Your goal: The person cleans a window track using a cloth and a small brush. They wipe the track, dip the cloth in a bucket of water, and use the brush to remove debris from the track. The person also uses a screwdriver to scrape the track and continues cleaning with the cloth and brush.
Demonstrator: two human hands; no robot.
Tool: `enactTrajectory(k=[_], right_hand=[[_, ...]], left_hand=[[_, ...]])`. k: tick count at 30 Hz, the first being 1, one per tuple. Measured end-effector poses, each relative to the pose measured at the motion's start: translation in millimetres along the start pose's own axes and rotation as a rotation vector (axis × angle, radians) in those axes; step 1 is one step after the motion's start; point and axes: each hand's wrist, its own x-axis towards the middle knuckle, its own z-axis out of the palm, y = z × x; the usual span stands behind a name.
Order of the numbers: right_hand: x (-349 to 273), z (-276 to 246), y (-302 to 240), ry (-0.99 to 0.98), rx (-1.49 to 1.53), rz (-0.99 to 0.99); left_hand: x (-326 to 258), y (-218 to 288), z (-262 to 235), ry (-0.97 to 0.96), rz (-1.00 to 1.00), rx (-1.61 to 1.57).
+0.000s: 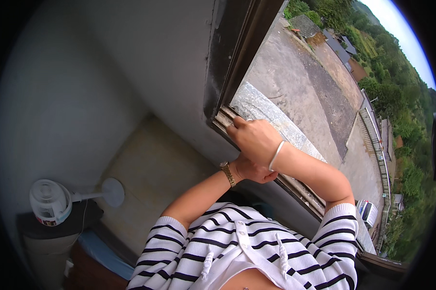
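Note:
My right hand (259, 141), with a pale bracelet at the wrist, reaches across to the inner corner of the window track (224, 117). Its fingers are curled down onto the dirty grooves; whatever they may pinch is too small to make out. Partly beneath it is my left hand (255, 170), wearing a gold-coloured watch (226, 173). That hand is closed near the sill's inner edge, and the right hand and wrist cover part of it, so its contents are hidden. The track runs on past both hands toward the lower right, with dirt along it.
A dark window frame (242, 53) rises beside the grey wall (174, 53). Outside the opening lie a pale ledge (266, 108) and a concrete yard far below with a white vehicle (367, 212). At lower left, a white fan (49, 200) lies on its side on a dark surface.

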Motion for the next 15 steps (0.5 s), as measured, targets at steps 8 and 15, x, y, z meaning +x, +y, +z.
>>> enactTrajectory(k=[8,15], right_hand=[[-12,-8,57,-0.06,0.224,0.048],[-11,41,80,0.235,0.25,0.061]], left_hand=[[20,4,-10,0.016,0.087,0.054],[29,4,-10,-0.032,0.107,0.003]])
